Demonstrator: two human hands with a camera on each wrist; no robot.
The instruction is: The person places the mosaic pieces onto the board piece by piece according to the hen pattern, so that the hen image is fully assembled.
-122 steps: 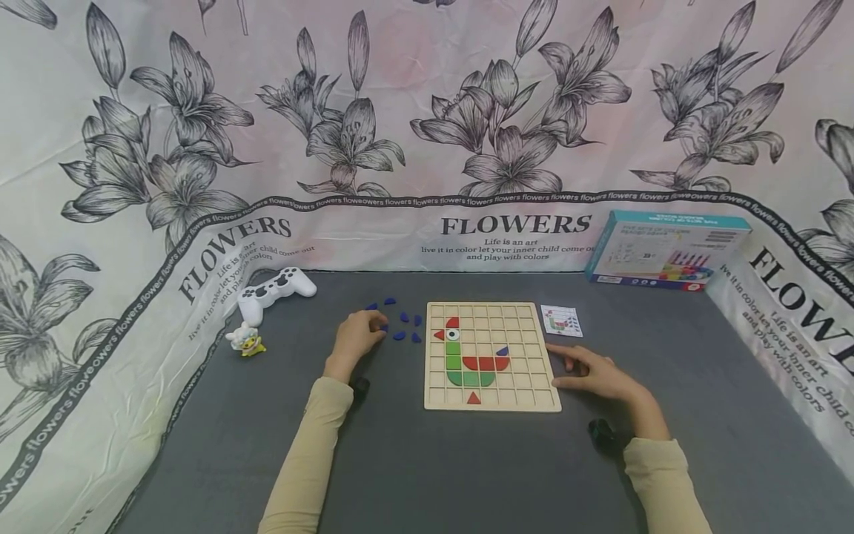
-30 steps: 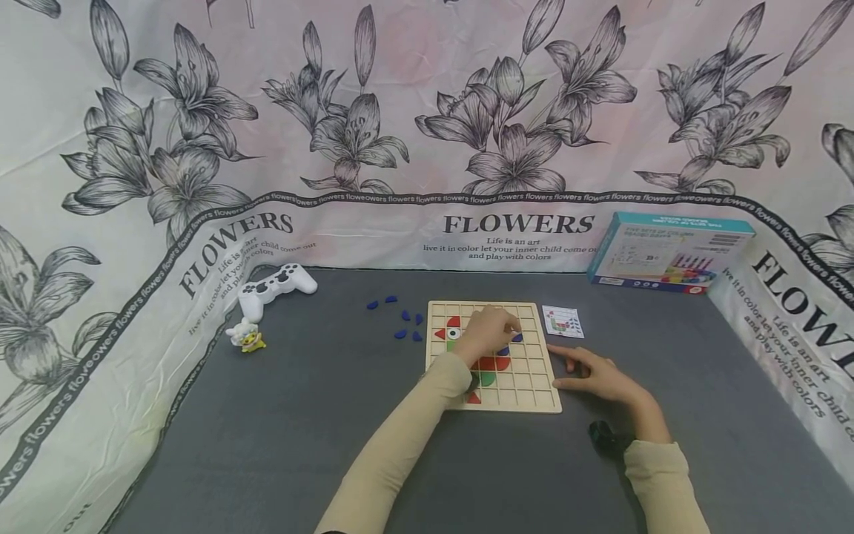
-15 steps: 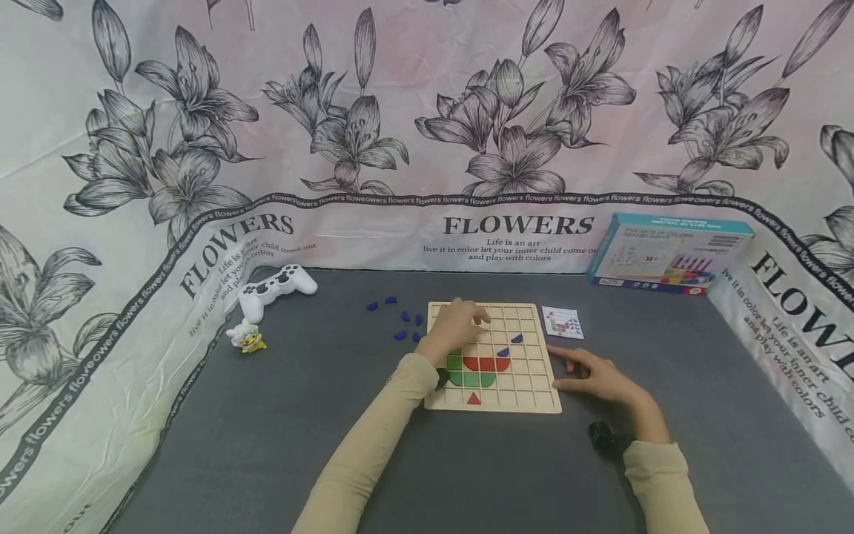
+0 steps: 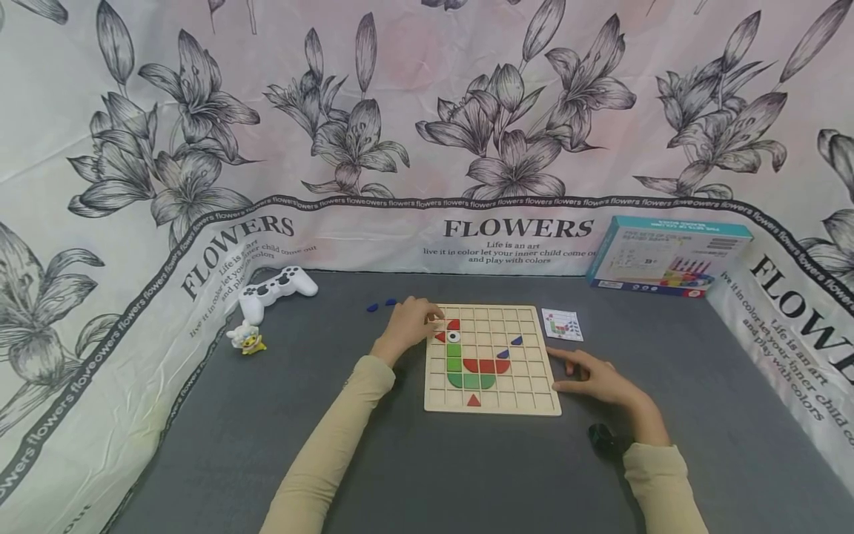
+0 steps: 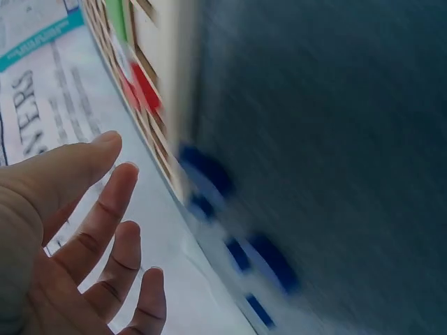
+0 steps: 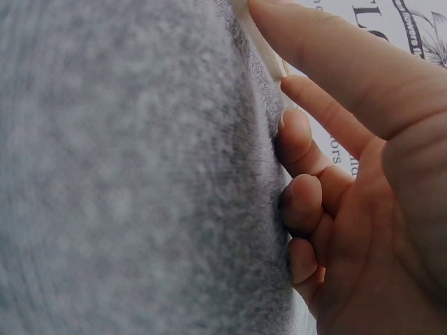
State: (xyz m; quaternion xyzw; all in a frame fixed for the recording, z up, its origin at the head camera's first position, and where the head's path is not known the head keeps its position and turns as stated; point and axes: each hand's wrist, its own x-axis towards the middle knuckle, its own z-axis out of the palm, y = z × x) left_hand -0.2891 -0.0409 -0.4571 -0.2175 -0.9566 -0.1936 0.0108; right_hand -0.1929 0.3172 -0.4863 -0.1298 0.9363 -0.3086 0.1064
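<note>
A wooden grid board [image 4: 527,393] lies on the table with red, green and blue flat pieces forming a bird-like figure, including a round eye piece [image 4: 454,337]. Two blue pieces [image 4: 517,340] sit stepwise above the red row. My left hand [image 4: 410,324] hovers over the board's upper left edge, fingers loosely bent and holding nothing; the left wrist view confirms the gap between thumb and fingers. Several loose blue half-round pieces [image 5: 272,263] lie beyond it, partly hidden by the hand in the head view. My right hand [image 4: 594,376] touches the board's right edge with thumb and forefinger.
A small pattern card [image 4: 563,325] lies right of the board. The teal-topped box [image 4: 667,256] stands at the back right. On the left are a white game controller [image 4: 276,291] and a small figurine [image 4: 247,338]. A printed flower cloth hangs behind the table.
My left hand carried a blue piece from the pile to the board, where it now lies by the other blue one. The hand then moved back left, empty. The right hand stayed put.
</note>
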